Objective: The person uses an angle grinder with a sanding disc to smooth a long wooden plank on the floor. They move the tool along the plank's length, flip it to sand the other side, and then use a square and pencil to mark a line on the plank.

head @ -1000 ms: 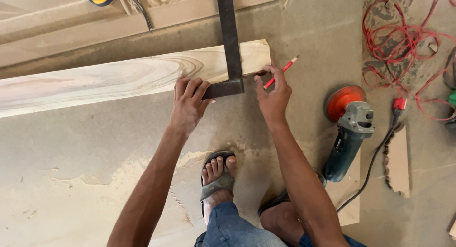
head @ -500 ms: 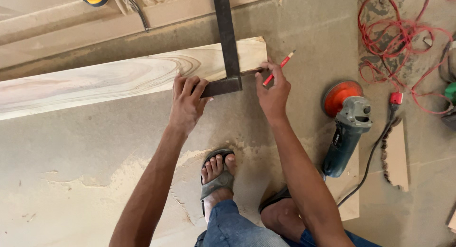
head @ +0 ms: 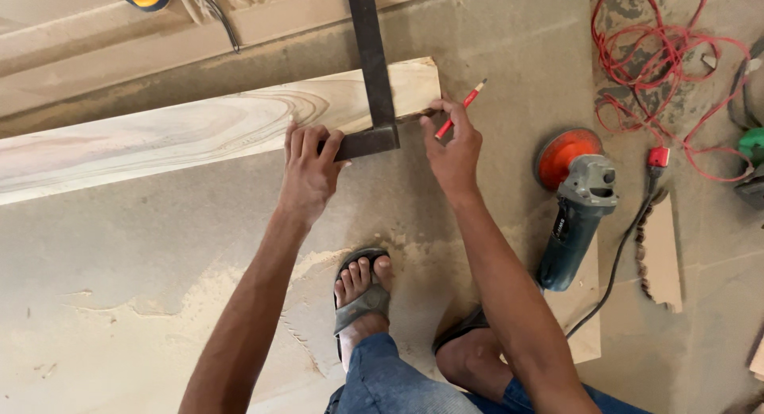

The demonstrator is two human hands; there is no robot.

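Fingers of the left hand (head: 309,175) stay clamped on the steel square (head: 372,80) across the plank (head: 199,127); right hand (head: 452,153), beside the square, still pinches the red pencil (head: 459,109), barely shifted.

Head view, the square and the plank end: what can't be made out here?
- Metal square: its long blade is cut off by the top edge; the short arm's end lies under the left hand.
- Pencil: its lower end is hidden in the right hand.
- Plank: any drawn line is too faint to see, and its left end runs out of frame.
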